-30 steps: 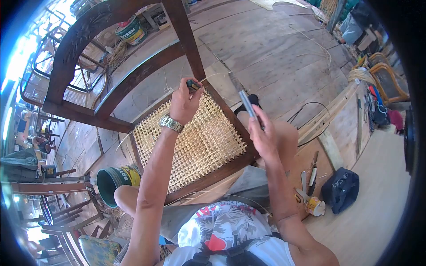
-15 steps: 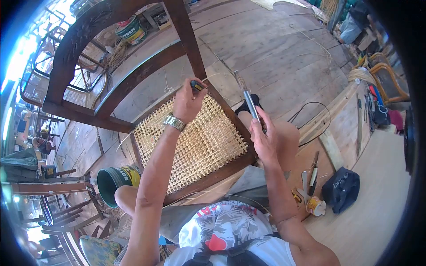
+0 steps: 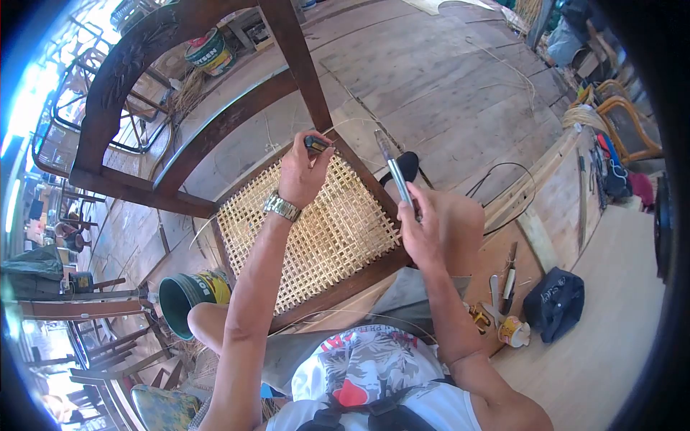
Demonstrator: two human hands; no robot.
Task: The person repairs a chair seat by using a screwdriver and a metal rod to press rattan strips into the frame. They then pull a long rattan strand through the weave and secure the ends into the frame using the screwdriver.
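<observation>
From the head camera, a dark brown wooden chair [image 3: 215, 115] with a woven pale cane seat [image 3: 309, 230] stands tilted against the person's knees on a plank floor [image 3: 445, 79]. The left hand [image 3: 302, 169], with a silver metal wristwatch [image 3: 280, 207] on its wrist, rests on the far corner of the cane seat, fingers curled tight around a small dark tool with a yellow band [image 3: 316, 142] at the seat's rim, just beside the chair's rear upright post. A thin pale cane strand [image 3: 352, 122] arcs from that corner toward the right.

The right hand [image 3: 419, 230] is raised over the right edge of the seat, fingers closed around the lower end of a slim grey metal rod-like tool [image 3: 392, 169] that points up and away from the person, tilted slightly left.

A green paint can [image 3: 188, 294] lies on its side at the left of the seat, near the person's left knee. At the right, on a low wooden table [image 3: 604, 337], lie a dark blue cloth bag [image 3: 552, 303], a small yellow-and-white cup [image 3: 512, 330] and some hand tools [image 3: 507, 276]. Another paint tin [image 3: 210, 52] stands beyond the chair's back.
</observation>
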